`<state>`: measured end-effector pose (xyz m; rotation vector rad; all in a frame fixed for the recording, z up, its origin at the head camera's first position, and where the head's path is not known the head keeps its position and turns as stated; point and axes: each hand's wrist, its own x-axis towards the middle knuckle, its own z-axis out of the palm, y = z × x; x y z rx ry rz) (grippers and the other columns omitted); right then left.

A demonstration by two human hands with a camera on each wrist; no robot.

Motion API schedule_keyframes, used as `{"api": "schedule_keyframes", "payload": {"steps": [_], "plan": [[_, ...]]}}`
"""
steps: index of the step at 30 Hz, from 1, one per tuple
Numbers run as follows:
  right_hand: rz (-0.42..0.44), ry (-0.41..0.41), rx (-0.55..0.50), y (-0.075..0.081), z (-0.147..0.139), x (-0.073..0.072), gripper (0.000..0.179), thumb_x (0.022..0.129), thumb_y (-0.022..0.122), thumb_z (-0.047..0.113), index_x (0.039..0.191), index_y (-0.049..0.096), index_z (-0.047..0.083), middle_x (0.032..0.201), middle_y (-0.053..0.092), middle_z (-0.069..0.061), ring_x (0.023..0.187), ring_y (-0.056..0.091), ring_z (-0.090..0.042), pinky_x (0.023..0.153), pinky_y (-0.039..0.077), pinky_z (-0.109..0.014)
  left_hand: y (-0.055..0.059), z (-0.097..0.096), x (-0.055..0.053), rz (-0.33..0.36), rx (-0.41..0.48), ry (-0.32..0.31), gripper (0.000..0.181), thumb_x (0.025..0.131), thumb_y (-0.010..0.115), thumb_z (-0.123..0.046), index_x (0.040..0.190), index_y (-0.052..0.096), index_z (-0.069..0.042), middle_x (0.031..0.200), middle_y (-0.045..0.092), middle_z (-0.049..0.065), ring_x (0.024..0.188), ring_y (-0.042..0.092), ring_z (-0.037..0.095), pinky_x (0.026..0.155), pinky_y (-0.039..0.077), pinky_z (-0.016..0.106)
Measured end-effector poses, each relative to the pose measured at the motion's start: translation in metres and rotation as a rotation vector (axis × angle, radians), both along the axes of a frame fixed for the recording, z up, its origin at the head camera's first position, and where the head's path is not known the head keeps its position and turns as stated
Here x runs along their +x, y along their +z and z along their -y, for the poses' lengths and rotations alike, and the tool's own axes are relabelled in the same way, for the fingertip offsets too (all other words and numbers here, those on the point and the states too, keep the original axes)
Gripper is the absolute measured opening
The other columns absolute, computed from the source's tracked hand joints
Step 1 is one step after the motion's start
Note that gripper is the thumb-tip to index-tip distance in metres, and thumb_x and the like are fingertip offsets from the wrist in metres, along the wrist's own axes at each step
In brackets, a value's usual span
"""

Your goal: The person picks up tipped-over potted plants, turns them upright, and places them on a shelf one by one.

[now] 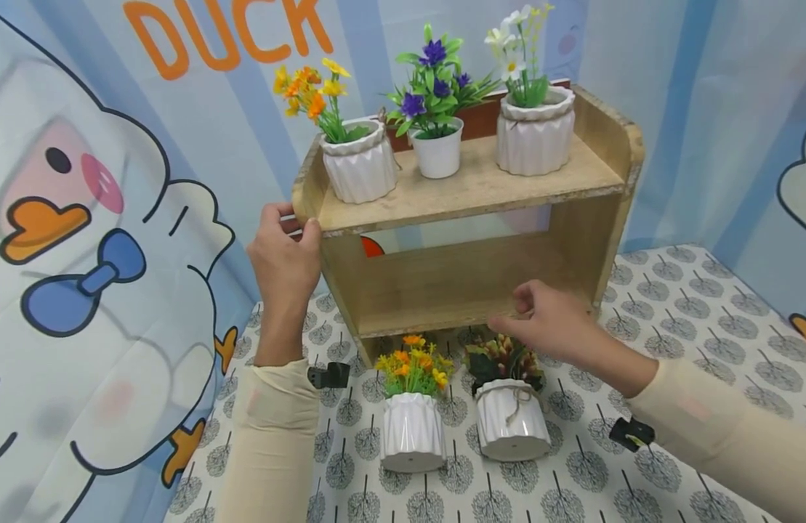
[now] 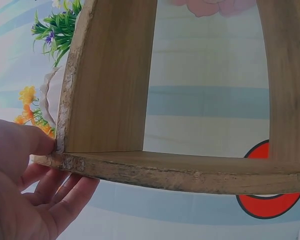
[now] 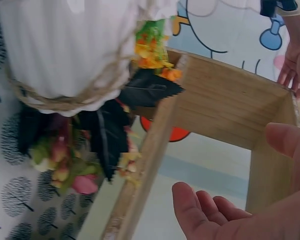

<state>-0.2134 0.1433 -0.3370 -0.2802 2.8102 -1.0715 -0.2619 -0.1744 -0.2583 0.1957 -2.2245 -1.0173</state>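
Observation:
A wooden shelf (image 1: 455, 280) stands at the back of the patterned cloth. My left hand (image 1: 285, 254) grips its left side at the upper board; in the left wrist view the thumb lies on the board's front edge and the fingers (image 2: 72, 202) wrap behind the side panel. My right hand (image 1: 553, 323) holds nothing, its fingers loosely bent before the lower board. Below it sits a white pot (image 1: 512, 421) with dark leaves and reddish buds, tied with twine. Left of that pot is a ribbed white pot (image 1: 412, 436) of orange and yellow flowers.
Along the shelf's top are a pot of yellow-orange flowers (image 1: 360, 171), a smaller pot of purple flowers (image 1: 437, 149) and a pot of white flowers (image 1: 536, 138). A duck-print curtain (image 1: 246, 109) hangs behind. The tree-patterned cloth (image 1: 671, 450) covers the table.

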Motion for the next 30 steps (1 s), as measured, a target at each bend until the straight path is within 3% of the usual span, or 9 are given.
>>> {"api": "schedule_keyframes", "payload": {"steps": [5,15,17,19,22,24,27,30], "plan": [[0.031,0.012,-0.031,-0.012,-0.004,0.002,0.082,0.092,0.067,0.053,0.14,0.046,-0.01,0.128,0.061,-0.028,0.114,0.062,-0.04,0.095,0.056,-0.05,0.001,-0.001,0.001,0.004,-0.003,-0.003,0.033,0.098,0.061,-0.025,0.126,0.06,-0.008,0.117,0.074,0.016,0.103,0.073,0.029,0.082,0.062,0.043],[0.111,0.013,0.067,-0.032,-0.01,0.011,0.072,0.093,0.065,0.053,0.133,0.054,-0.007,0.11,0.068,-0.016,0.092,0.065,-0.024,0.075,0.056,-0.038,0.001,-0.001,0.002,0.003,0.005,-0.006,0.033,0.097,0.06,-0.024,0.125,0.061,-0.007,0.115,0.074,0.016,0.103,0.073,0.027,0.082,0.062,0.042],[0.129,0.016,0.088,-0.036,-0.011,0.013,0.066,0.094,0.064,0.053,0.125,0.058,-0.005,0.117,0.069,-0.019,0.082,0.063,-0.021,0.068,0.053,-0.035,0.001,-0.001,0.002,0.0,0.002,-0.007,0.033,0.097,0.061,-0.024,0.125,0.061,-0.007,0.115,0.074,0.017,0.103,0.073,0.028,0.081,0.062,0.042],[0.143,0.017,0.1,-0.04,-0.011,0.015,0.06,0.094,0.064,0.054,0.116,0.06,-0.002,0.112,0.069,-0.018,0.075,0.058,-0.019,0.062,0.048,-0.032,0.001,-0.001,0.002,0.0,0.002,-0.007,0.032,0.097,0.061,-0.024,0.125,0.061,-0.007,0.115,0.074,0.017,0.103,0.073,0.027,0.081,0.062,0.042],[0.169,0.017,0.099,-0.046,-0.012,0.018,0.05,0.093,0.064,0.054,0.1,0.061,0.005,0.096,0.068,-0.013,0.066,0.05,-0.018,0.057,0.041,-0.031,0.001,-0.001,0.002,0.004,0.003,-0.009,0.033,0.097,0.06,-0.024,0.126,0.06,-0.007,0.115,0.074,0.017,0.103,0.073,0.027,0.082,0.062,0.042],[0.177,0.016,0.086,-0.051,-0.011,0.02,0.044,0.093,0.065,0.052,0.09,0.06,0.008,0.078,0.058,-0.004,0.065,0.048,-0.017,0.056,0.039,-0.03,0.001,-0.001,0.002,0.006,0.007,-0.01,0.033,0.097,0.06,-0.024,0.126,0.06,-0.008,0.115,0.074,0.016,0.104,0.072,0.027,0.082,0.062,0.042],[0.188,0.018,0.06,-0.058,-0.011,0.021,0.042,0.092,0.066,0.05,0.074,0.053,0.014,0.067,0.048,0.002,0.06,0.044,-0.015,0.053,0.036,-0.028,0.002,-0.001,0.002,0.006,0.01,-0.01,0.033,0.097,0.06,-0.023,0.126,0.061,-0.007,0.115,0.074,0.017,0.104,0.072,0.027,0.082,0.062,0.042],[0.201,0.025,0.051,-0.064,-0.013,0.023,0.043,0.092,0.066,0.05,0.072,0.052,0.016,0.065,0.046,0.003,0.058,0.043,-0.014,0.052,0.037,-0.027,0.002,0.0,0.002,0.006,0.01,-0.01,0.033,0.097,0.06,-0.023,0.126,0.061,-0.007,0.115,0.074,0.017,0.104,0.072,0.027,0.082,0.061,0.042]]}}
